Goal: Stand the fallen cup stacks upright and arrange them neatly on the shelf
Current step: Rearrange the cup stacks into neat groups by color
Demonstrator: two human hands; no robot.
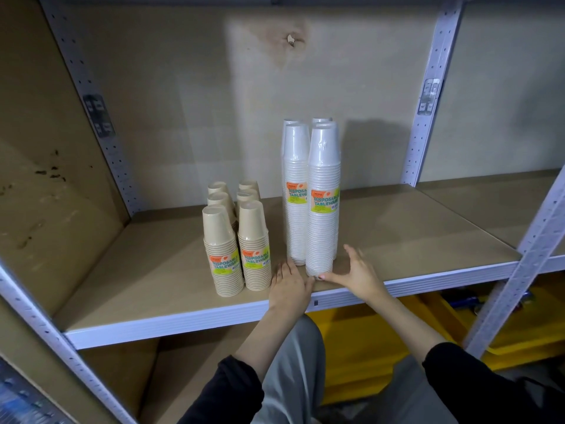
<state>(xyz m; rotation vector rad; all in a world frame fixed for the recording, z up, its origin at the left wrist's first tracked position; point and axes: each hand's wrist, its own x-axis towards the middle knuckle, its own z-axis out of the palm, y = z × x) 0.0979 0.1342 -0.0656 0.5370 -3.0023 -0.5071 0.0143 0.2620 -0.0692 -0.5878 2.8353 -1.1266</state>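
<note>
Several short tan cup stacks stand upright in two rows on the shelf board, the front ones with green and orange labels. To their right stand several tall white cup stacks, wrapped and labelled, also upright. My left hand lies flat on the board between the tan and white stacks, fingers straight, fingertips near the foot of the white stacks. My right hand is spread at the base of the front right white stack, thumb touching its bottom rim and fingers beside it.
The shelf has a white metal front edge and perforated uprights at left and right. Bare board lies to both sides of the stacks. Yellow bins sit below the shelf. My grey trousers show at the bottom.
</note>
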